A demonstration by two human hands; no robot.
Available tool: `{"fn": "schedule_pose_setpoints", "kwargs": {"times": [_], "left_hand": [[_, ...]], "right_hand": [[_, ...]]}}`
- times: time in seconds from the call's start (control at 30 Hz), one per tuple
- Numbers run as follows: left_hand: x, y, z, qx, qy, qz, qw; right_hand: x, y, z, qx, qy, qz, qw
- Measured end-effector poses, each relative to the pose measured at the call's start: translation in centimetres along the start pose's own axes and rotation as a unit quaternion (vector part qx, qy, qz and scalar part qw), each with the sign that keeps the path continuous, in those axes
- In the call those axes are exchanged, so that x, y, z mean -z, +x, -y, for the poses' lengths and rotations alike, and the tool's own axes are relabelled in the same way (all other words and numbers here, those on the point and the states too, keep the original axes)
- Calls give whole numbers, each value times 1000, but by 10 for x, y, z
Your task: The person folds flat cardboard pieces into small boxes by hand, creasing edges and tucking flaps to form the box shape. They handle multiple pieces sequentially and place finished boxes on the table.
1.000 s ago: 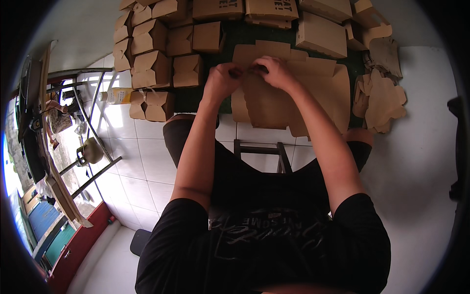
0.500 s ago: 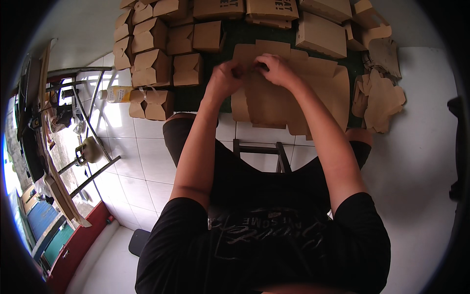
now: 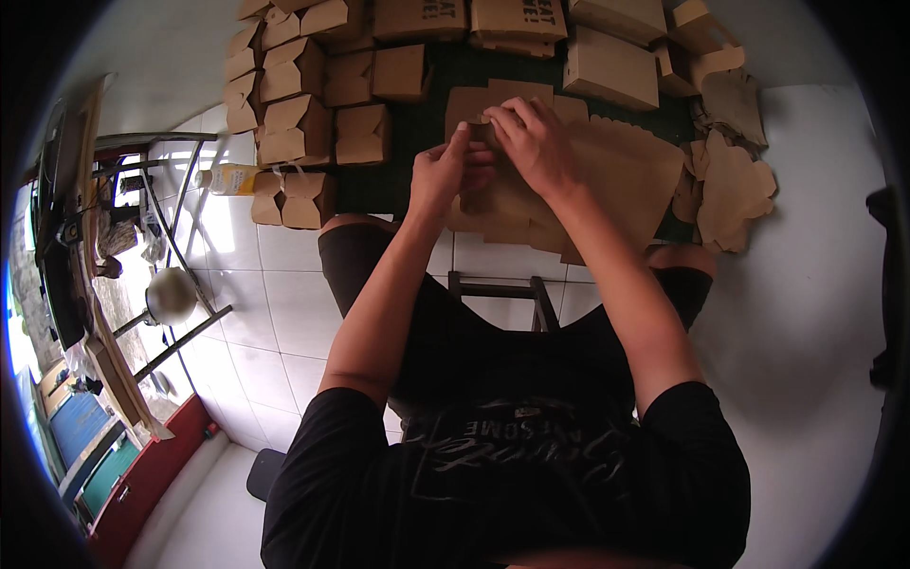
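Several flat brown cardboard box blanks [image 3: 607,180] lie overlapped on the table in front of me. Over their far left part, both my hands work at a raised, folded cardboard flap [image 3: 484,134]. My left hand [image 3: 441,177] is at the flap's left, thumb pointing up and fingers curved around its near side. From the right, my right hand [image 3: 537,147] pinches the flap's top edge between thumb and fingertips. A small pale spot shows at that pinch; what it is I cannot make out. The fingers partly hide the fold.
Folded brown boxes [image 3: 294,128] stand stacked at the far left, with larger boxes [image 3: 611,71] at the back right. Loose cut cardboard pieces [image 3: 735,190] hang over the table's right edge. A yellow-labelled bottle [image 3: 230,179] is at the left. A dark stool [image 3: 502,288] stands below.
My left hand has turned, its thumb now raised and its fingers visible. The right hand has shifted slightly right and higher over the flap. My view has moved a little.
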State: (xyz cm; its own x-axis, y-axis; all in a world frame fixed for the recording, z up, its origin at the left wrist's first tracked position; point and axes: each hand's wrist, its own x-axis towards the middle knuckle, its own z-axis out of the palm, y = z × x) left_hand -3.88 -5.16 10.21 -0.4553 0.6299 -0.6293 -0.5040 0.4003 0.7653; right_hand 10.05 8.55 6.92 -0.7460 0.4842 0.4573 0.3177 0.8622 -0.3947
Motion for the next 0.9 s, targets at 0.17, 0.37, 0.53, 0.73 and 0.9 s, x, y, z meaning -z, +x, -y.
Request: {"fn": "schedule_pose_setpoints", "kwargs": {"times": [0.17, 0.37, 0.53, 0.73, 0.9], "left_hand": [[-3, -16, 11, 0, -121, -42, 992], [-8, -26, 32, -9, -228, -30, 973], [-26, -33, 53, -15, -251, -42, 967], [-42, -34, 80, -25, -169, -81, 982], [-54, -32, 92, -87, -59, -121, 987]], "right_hand": [[17, -21, 26, 29, -20, -36, 999], [22, -37, 40, -15, 10, -95, 995], [25, -53, 44, -116, 62, -49, 990], [25, -74, 24, -234, 194, 58, 951], [21, -82, 6, -248, 250, 92, 932]]}}
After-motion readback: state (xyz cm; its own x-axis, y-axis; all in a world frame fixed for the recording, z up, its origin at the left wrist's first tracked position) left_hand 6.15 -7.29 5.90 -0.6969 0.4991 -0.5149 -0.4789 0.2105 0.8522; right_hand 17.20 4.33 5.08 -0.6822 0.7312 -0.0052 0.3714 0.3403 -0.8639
